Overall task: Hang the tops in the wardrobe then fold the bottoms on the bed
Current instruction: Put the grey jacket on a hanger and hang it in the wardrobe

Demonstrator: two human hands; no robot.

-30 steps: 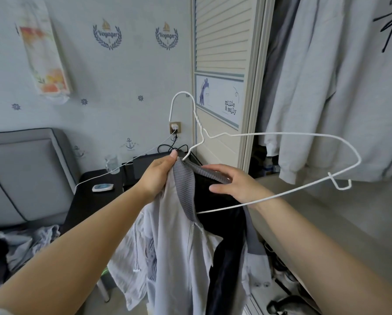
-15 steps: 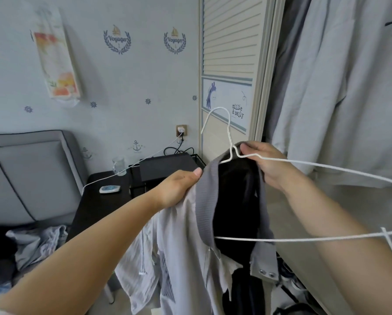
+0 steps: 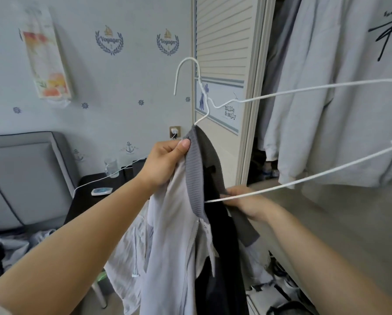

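A pale grey jacket (image 3: 174,242) with a dark ribbed collar and black lining hangs in front of me. My left hand (image 3: 165,160) grips its collar near the top. A white wire hanger (image 3: 281,94) has one arm pushed inside the jacket's shoulder; its hook points up and left, and its other arm runs off to the right. My right hand (image 3: 245,201) holds the hanger's lower bar together with the collar's other side. Beyond them, the wardrobe (image 3: 254,110) stands open on the right.
Grey sweatshirts (image 3: 331,105) hang inside the wardrobe, with shoes on the floor below. A black side table (image 3: 88,201) with a cable and a small device stands at the wall. More clothes (image 3: 15,242) lie on the bed at lower left.
The hanger has risen, its hook now higher. My right hand slid from the hanger's neck down to the lower bar. My left hand lifted the collar.
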